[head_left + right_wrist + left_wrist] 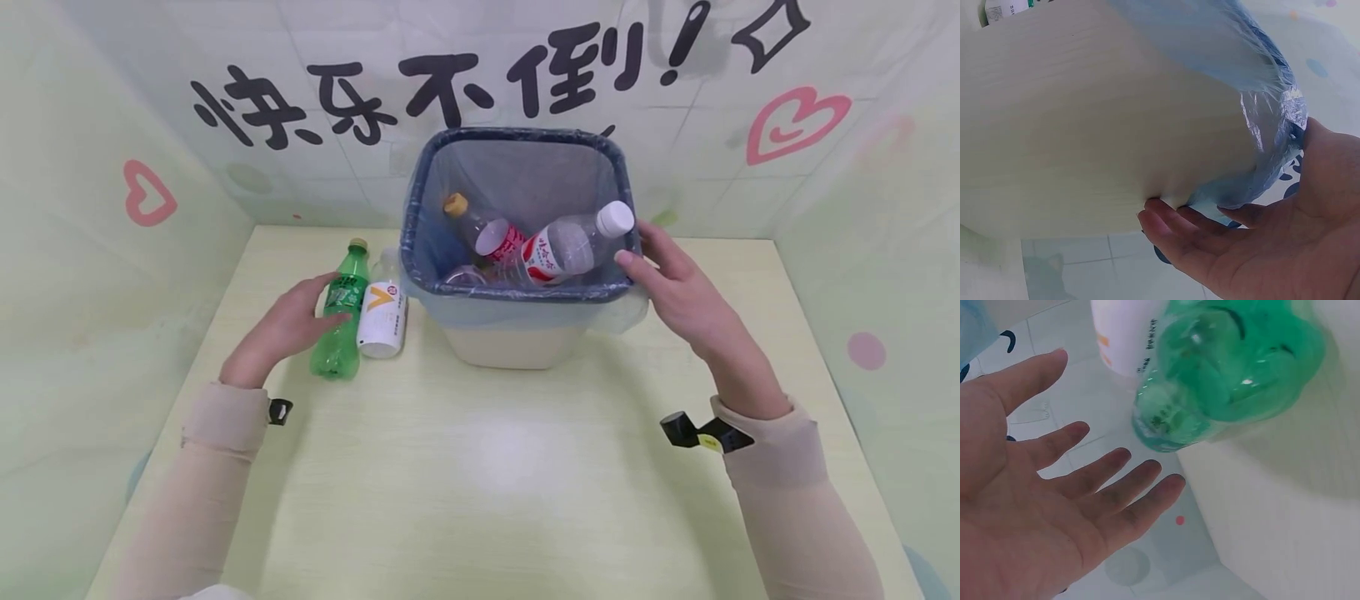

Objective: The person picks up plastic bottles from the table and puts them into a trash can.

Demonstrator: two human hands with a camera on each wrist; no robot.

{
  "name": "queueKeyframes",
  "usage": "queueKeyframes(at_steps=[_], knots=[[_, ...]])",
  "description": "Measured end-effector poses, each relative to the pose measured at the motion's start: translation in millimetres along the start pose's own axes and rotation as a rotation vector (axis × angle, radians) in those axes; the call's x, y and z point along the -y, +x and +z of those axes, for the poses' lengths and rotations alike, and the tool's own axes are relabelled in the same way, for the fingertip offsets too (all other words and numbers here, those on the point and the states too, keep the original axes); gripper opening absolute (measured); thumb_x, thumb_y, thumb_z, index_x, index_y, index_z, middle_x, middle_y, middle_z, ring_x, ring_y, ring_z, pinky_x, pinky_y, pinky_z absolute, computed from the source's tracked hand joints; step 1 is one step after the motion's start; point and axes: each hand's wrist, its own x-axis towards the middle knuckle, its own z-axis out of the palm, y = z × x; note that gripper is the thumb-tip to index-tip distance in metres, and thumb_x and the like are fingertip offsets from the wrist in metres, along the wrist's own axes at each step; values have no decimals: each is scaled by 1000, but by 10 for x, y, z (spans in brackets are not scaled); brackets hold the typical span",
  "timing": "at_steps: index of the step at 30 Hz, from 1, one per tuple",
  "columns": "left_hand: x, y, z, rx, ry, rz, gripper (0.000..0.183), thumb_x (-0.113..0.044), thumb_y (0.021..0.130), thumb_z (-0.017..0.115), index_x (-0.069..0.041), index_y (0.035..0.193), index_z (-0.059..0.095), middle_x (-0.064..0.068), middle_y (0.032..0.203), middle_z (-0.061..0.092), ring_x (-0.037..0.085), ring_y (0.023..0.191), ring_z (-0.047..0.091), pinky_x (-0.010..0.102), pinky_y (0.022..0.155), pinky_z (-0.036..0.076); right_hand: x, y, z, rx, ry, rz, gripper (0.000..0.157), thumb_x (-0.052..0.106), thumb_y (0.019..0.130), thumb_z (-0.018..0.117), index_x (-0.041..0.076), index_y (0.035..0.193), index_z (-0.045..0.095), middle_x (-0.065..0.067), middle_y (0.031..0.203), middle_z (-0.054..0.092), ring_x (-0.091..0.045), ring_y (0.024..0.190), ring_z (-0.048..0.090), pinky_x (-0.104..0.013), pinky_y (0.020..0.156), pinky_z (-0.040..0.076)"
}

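A green plastic bottle with a yellowish cap is beside a white-labelled bottle, both left of the bin. My left hand is at the green bottle's side; the left wrist view shows its fingers spread, nothing between them. A bin with a dark rim and a clear bluish liner contains a clear bottle with a white cap and a bottle with an orange cap. My right hand holds the bin's right rim, thumb at the edge, fingers against the outer side.
The pale wooden table runs toward the front. Behind it stands a printed backdrop with black characters and pink hearts. Hanging fabric closes off the sides. A small camera is strapped to each wrist.
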Motion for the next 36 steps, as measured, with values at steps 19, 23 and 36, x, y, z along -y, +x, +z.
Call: queueKeyframes(at_steps=[19, 23, 36], knots=[[132, 39, 253, -3, -8, -96, 87, -6, 78, 65, -6, 146, 11, 29, 140, 24, 45, 121, 31, 61, 93, 32, -30, -17, 0, -8, 15, -22, 50, 32, 95, 47, 14, 139, 33, -12, 133, 39, -22, 119, 39, -42, 102, 28], [125, 35, 255, -6, -6, -107, 88, -8, 78, 65, -6, 146, 9, 29, 139, 24, 45, 118, 33, 61, 90, 34, -30, -11, 6, -14, 15, -26, 50, 32, 95, 47, 13, 139, 34, -12, 133, 39, -22, 119, 39, -40, 101, 30], [172, 10, 174, -82, -30, -107, 89, -16, 78, 67, -9, 147, 11, 29, 136, 31, 44, 114, 38, 61, 88, 36, -44, 17, 2, -22, 1, -20, 51, 32, 94, 47, 11, 139, 34, -14, 135, 37, -25, 123, 36, -44, 103, 27]])
